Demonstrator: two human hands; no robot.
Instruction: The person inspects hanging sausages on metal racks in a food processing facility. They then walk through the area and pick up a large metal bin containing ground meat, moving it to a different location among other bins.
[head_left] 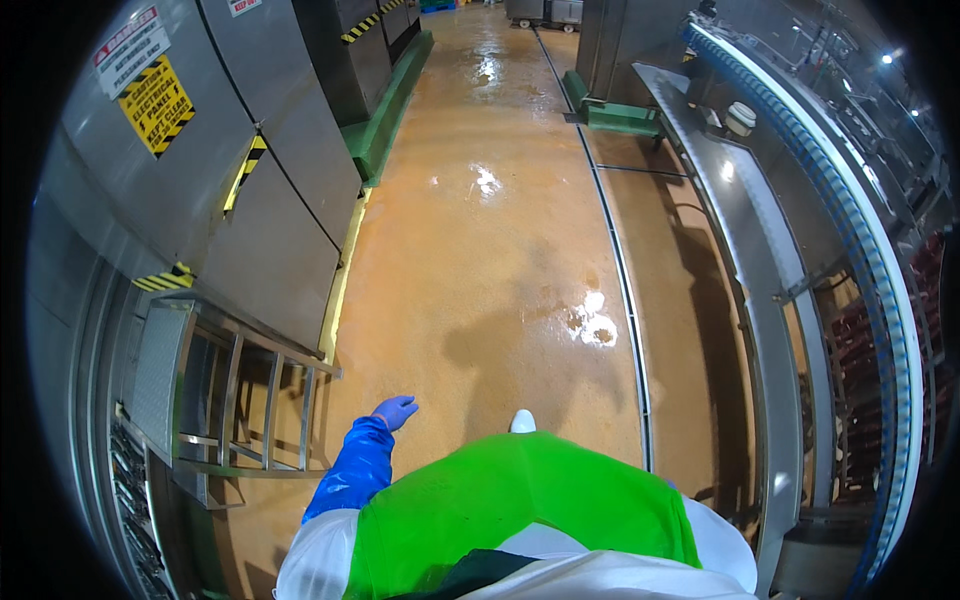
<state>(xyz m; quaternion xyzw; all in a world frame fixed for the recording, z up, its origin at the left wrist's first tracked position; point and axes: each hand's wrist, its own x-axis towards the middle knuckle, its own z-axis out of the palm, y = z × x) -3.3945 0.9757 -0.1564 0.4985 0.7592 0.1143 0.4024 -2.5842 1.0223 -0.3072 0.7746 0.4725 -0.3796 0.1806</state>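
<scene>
Person [320, 558] wears one green apron [530, 490]; one gloved left hand [396, 411], fingers loosely apart, hangs near one metal step stand [272, 412]; right hand: cannot tell.

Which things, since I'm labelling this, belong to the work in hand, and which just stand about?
At hand:
left hand, apparently empty
metal steps, nearest it
right hand, out of view

Standing about:
steel cabinet
steel bench
white tub

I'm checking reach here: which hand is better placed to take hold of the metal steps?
Probably the left hand: it is out on the same side as the metal steps, apart from them, with nothing visible in it. The right hand is out of view.
</scene>
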